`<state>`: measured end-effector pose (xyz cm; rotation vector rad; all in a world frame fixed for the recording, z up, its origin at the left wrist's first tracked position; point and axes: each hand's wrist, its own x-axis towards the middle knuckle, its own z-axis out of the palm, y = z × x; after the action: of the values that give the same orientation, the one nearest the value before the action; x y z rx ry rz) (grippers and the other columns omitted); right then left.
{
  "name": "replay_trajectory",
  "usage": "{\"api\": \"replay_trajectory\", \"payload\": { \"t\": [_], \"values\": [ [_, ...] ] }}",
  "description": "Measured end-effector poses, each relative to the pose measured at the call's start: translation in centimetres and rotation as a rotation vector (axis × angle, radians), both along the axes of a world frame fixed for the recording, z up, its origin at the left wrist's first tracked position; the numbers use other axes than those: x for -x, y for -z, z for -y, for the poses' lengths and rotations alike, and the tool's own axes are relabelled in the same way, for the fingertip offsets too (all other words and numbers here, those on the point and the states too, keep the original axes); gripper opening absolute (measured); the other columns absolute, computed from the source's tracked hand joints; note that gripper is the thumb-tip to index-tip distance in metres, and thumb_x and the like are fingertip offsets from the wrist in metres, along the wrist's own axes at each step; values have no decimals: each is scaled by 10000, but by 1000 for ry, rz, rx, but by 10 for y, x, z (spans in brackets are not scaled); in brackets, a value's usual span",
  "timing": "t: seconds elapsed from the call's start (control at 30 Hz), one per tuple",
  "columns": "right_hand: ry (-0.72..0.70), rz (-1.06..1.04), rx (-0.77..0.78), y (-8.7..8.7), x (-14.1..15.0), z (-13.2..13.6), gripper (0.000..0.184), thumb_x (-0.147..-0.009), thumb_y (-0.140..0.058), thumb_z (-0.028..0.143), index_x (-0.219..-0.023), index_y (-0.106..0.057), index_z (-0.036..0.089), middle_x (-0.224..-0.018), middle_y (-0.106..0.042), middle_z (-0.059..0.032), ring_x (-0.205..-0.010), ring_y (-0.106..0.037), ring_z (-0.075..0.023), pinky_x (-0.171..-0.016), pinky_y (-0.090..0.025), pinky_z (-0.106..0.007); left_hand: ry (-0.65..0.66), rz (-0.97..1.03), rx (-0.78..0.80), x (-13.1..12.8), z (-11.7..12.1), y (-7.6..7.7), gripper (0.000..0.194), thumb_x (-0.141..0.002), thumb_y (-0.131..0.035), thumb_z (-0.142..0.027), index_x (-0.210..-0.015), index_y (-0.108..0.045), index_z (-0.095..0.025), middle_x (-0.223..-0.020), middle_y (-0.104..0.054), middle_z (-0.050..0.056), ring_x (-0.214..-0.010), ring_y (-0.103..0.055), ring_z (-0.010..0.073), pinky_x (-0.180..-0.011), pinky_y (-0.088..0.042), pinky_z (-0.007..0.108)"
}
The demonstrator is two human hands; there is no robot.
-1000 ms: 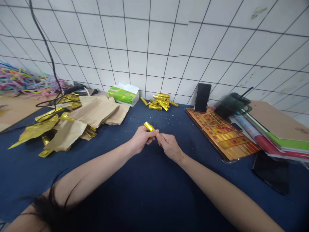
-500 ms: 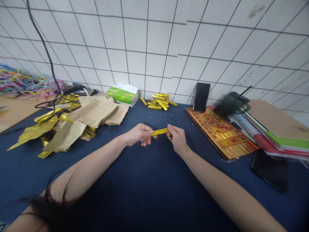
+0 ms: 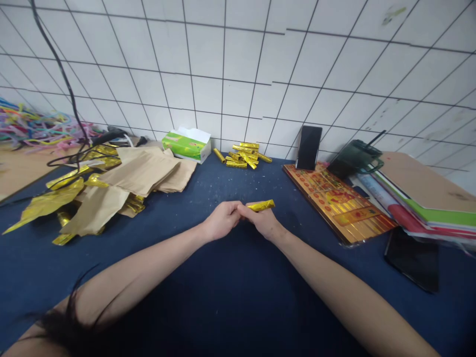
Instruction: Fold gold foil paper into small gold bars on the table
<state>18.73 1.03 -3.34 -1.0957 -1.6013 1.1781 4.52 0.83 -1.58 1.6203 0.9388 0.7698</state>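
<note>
Head view shows a gold roll [image 3: 262,205] in the right hand [image 3: 265,224]; one end points to the right, and the other end is hidden at the fingers. The right fingers are closed on the roll, with the thumb on its near side. The left hand [image 3: 223,219] touches the right one at the thumb. Its fingers are curled inward, but their tips are hidden, so I cannot tell how far they close or whether they also hold the roll.

Below the fingers spreads a blue table [image 3: 230,297]. To the right of the fingers, well apart, lies a flat gold box [image 3: 340,201] with red patterns. To their left, brown papers [image 3: 143,168] lie in a heap, partly over gold foil [image 3: 50,201]. Farther to the right of the fingers, past the box, are a flat black object [image 3: 412,260] and a stack [image 3: 427,191] of folders.

Beyond the fingers, loose rolls [image 3: 245,157] rest in a small pile. Beyond and to the left is a green tissue pack [image 3: 186,146]; beyond and to the right, a phone [image 3: 309,147] stands upright, and a dark cup [image 3: 351,157] is near it. Farthest from the fingers rises a white tiled wall [image 3: 206,54].
</note>
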Motion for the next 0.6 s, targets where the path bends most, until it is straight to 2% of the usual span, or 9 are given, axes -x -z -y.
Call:
{"api": "replay_trajectory", "payload": {
  "t": [0.13,0.23,0.3,0.5,0.6],
  "values": [
    [72,-16,-26,-1,-2,0,412,-770,-528,406,-446,-395,189,-435,-307,68,-433,-273,-75,-438,-212,-247,86,-26,-19,8,-9,-3,199,-785,-438,-256,-616,-491,-164,-433,-361,-69,-384,-300,58,-400,-221,176],
    [189,-134,11,0,-4,-2,443,-749,-553,413,-432,-333,196,-410,-273,77,-399,-226,-62,-413,-177,-246,81,-69,-29,15,-16,-6,228,-780,-470,-307,-609,-507,-161,-435,-370,-62,-392,-308,62,-398,-212,176],
    [217,-182,36,1,-6,-5,444,-745,-554,429,-436,-334,198,-403,-264,80,-384,-208,-58,-401,-158,-245,79,-78,-19,18,-20,-7,233,-772,-490,-325,-609,-518,-161,-428,-368,-62,-385,-298,62,-391,-200,177],
    [181,-152,34,3,-8,-6,433,-789,-483,430,-444,-369,195,-411,-284,68,-377,-230,-67,-396,-162,-245,75,-20,45,26,-29,-6,249,-755,-540,-360,-619,-543,-151,-404,-348,-72,-355,-278,51,-373,-183,170],
    [107,-32,-17,-2,-8,-1,418,-822,-420,391,-455,-385,193,-442,-328,52,-415,-284,-81,-428,-214,-244,-1,104,97,30,-34,-4,265,-716,-602,-361,-587,-555,-135,-385,-395,-57,-343,-314,48,-371,-197,171]
  ]
}}
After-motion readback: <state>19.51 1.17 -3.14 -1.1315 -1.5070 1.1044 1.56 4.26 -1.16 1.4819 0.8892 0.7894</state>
